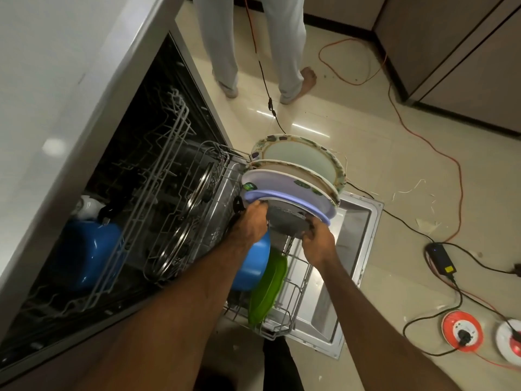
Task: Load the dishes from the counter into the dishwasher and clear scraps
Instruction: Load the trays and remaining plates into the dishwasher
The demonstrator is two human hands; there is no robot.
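**Lower rack: grey plate being held in both hands**

Visibility is limited. The left hand (251, 221) is covering the near-left rim of the grey plate (284, 222), and its fingertips are lying out of sight behind that rim. The plate's bottom edge is sitting behind the right hand (318, 243), so I cannot tell whether it is resting in the tines of the lower rack (293, 294). The dishwasher interior is showing dark and blurred. A blue pot (84, 255) is appearing through the wires of the upper rack (169, 153), and the round steel items beside it are possibly lids.

Both hands are curling round the grey plate, the left gripping its left edge and the right pinching its lower right edge. The plate is standing on edge between them, above the rack, which is extending over the open dishwasher door (358, 230).

Just behind it, a lavender plate (310, 206), a white plate (282, 182) and a patterned plate (298, 158) are standing upright in a row. A blue bowl (253, 266) and a green plate (267, 289) are sitting under the left forearm.

A second person's legs (222, 52) are cut off at the top edge
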